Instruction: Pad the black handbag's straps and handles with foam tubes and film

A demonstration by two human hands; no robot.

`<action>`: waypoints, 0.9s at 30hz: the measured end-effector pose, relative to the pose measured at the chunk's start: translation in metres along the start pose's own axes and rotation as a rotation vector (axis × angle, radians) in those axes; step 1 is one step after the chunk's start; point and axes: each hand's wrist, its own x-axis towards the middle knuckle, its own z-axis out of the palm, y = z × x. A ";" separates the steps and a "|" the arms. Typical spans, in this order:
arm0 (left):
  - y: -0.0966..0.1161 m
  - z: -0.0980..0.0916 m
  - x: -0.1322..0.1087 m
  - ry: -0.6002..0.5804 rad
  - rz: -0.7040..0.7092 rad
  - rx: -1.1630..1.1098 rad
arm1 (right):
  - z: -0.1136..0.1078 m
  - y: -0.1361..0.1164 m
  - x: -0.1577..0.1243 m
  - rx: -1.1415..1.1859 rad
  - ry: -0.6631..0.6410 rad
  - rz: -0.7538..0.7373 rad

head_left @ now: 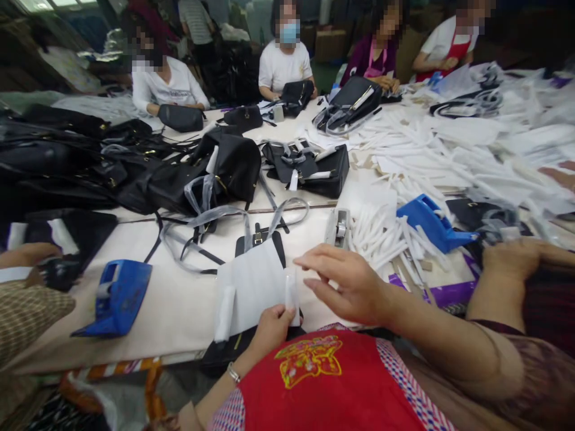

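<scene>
A small black bag (262, 240) lies on the white table in front of me, mostly covered by a white wrapping sheet (251, 287). My left hand (272, 328), a bracelet on its wrist, pinches the sheet's near edge at the lower right corner. My right hand (345, 281) hovers just right of the sheet with fingers stretched out, fingertips at the sheet's rolled right edge. Nothing shows in that hand. A red apron fills the bottom of the view.
Blue tape dispensers sit at the left (119, 296) and right (429, 221), a grey one (339, 227) between. White paper rolls (381, 236) and black bags (224, 167) cover the table (179, 311). Other people's hands rest at the left (27, 257) and right (516, 257); several people sit across.
</scene>
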 end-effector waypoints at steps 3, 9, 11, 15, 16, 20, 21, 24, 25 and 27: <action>-0.004 0.000 0.002 -0.057 0.072 -0.013 | 0.038 0.071 0.000 -0.013 0.064 0.287; -0.011 -0.002 0.009 -0.082 0.170 0.044 | 0.107 0.130 -0.014 0.476 -0.119 0.751; -0.011 -0.003 0.008 -0.084 0.198 0.050 | 0.117 0.126 -0.011 0.462 -0.095 0.727; -0.008 -0.006 0.004 0.019 0.179 0.045 | 0.120 0.120 -0.002 0.428 -0.129 0.693; -0.008 -0.006 0.004 0.050 0.158 0.039 | 0.118 0.121 0.002 0.413 -0.151 0.694; -0.010 -0.009 0.008 0.103 0.085 0.012 | 0.100 0.140 0.038 0.352 -0.108 0.765; -0.011 -0.009 0.010 0.108 0.073 0.006 | 0.092 0.148 0.054 0.329 -0.030 0.795; -0.015 -0.009 0.015 0.124 0.047 -0.004 | 0.064 0.177 0.109 0.254 0.264 0.906; -0.017 -0.009 0.017 0.126 0.042 -0.003 | 0.055 0.187 0.127 0.233 0.340 0.949; -0.020 -0.009 0.021 0.127 0.035 0.014 | 0.043 0.205 0.160 0.201 0.448 1.027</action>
